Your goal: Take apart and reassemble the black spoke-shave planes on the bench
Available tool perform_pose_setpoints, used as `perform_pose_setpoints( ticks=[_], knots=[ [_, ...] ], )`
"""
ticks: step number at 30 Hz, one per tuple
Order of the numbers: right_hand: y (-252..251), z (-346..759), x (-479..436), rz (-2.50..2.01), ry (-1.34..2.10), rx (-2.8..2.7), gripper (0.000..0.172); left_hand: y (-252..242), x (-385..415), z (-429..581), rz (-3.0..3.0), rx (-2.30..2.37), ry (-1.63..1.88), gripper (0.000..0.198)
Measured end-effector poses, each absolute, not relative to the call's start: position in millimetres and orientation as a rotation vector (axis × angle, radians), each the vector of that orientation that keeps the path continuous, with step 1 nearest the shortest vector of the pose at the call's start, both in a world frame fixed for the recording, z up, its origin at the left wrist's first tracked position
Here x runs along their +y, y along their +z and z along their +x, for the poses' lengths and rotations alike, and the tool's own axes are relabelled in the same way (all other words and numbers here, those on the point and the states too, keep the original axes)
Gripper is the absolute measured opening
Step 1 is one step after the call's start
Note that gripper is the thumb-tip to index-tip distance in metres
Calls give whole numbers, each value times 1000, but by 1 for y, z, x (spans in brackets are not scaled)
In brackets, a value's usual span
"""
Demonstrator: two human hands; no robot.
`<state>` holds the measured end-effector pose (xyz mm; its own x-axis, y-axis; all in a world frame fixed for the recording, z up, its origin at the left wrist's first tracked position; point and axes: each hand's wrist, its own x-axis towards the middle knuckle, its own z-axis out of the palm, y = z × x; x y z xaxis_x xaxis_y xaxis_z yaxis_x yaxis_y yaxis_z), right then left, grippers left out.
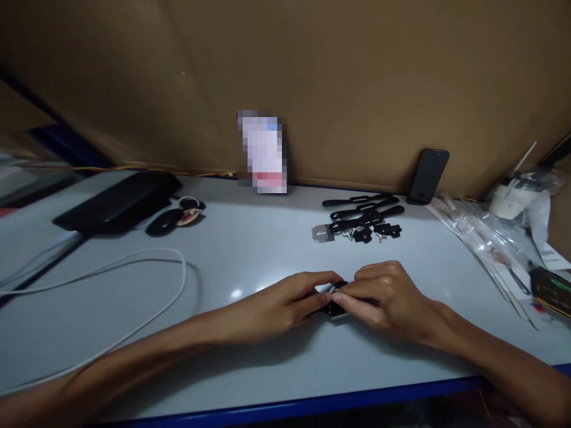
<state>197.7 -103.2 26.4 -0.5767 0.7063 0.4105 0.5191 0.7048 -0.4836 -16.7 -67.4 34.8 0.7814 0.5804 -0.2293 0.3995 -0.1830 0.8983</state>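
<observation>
My left hand (285,303) comes in from the left, its fingers and thumb closed around a small black part (335,307) just above the table. Against the same part, from the right, my right hand (392,297) pinches with thumb and forefinger. A small light or shiny spot shows between the fingertips; most of the part is hidden. Beyond the hands lie several black spokeshave bodies (368,212), a silver slotted blade (322,233), small black cap pieces (363,235) and small silver screws (348,235).
A phone with a blurred screen (270,154) and a dark phone (427,176) lean on the cardboard wall. Left are a black case (118,202), keys with a fob (167,220) and a white cable (182,267). Plastic packets (486,255) and a white cup (513,199) stand right.
</observation>
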Motion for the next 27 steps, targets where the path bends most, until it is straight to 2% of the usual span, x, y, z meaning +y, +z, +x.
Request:
perform_pose_setpoints(
  ticks=[7, 10, 13, 19, 24, 27],
  knots=[
    [27, 202, -94, -1032, 578, -2248, 42, 30, -67, -19, 1746, 780, 159, 33],
    [23, 221, -73, -1243, 226, -2112, 44, 29, -63, -19, 1656, 836, 154, 45],
    [18, 244, -49, -1418, -42, -2015, 38, 26, -50, -20, 1686, 898, 383, 48],
    [6, 270, -27, -1580, -148, -1935, 33, 18, 4, -40, 1838, 1249, 836, 55],
    [-8, 274, -21, -1633, -167, -2165, 46, 13, 38, -63, 1996, 1402, 841, 45],
    [-10, 273, -22, -1700, -190, -2267, 48, 11, 43, -68, 2131, 1456, 776, 40]
  ],
)
